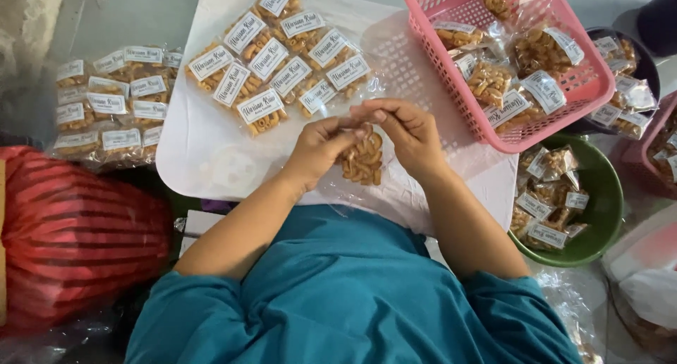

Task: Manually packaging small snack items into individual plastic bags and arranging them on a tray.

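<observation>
White and rounded at the corners, the small tabletop (190,145) sits over the lap of a person in a teal shirt (352,293). Both hands meet near its front edge: the left hand (321,147) and the right hand (409,131) are pinched together on the top of a small clear snack packet (363,159) filled with curled golden crackers, which hangs between them just above the surface. Beyond the hands lies a cluster of finished packets (278,57), each with a white label, laid side by side. A pink plastic basket (592,89) rests on the tabletop's right corner, holding more labelled packets. Below it, off the tabletop, a green bowl (606,195) holds another heap, and a dark bowl (652,68) sits behind the basket. On the floor to the left is a further pile of packets (113,99), and beside the person's left arm a red striped sack (70,237).
</observation>
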